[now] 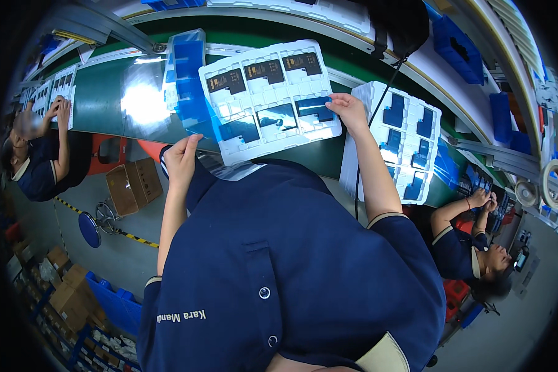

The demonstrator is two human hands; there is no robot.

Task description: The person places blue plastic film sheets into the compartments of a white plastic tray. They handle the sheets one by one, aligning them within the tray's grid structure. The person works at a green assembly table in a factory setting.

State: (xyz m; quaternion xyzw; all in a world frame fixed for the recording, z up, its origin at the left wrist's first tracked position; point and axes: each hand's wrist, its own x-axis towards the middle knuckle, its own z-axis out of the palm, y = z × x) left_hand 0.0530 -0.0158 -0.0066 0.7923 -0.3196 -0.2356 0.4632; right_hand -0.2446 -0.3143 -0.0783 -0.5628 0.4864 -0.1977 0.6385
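In front of me a white moulded tray (263, 93) lies tilted on the green bench. Its pockets hold several flat black L-shaped pieces (264, 71) that look like battery packs; the near row looks glossy and bluish, as if under film. My right hand (351, 113) is closed at the tray's right edge, fingertips pinching blue film (319, 106) over the near right piece. To the left of the tray, my left hand (181, 158) is closed, thumb against fingers, at the lower end of a long blue film strip (191, 80).
A stack of white trays (409, 102) with black pieces stands at the right. A black cable (387, 87) hangs across it. Co-workers sit at the far left (43, 155) and far right (462, 242). A cardboard box (134, 186) and a round stool (89, 229) are on the floor.
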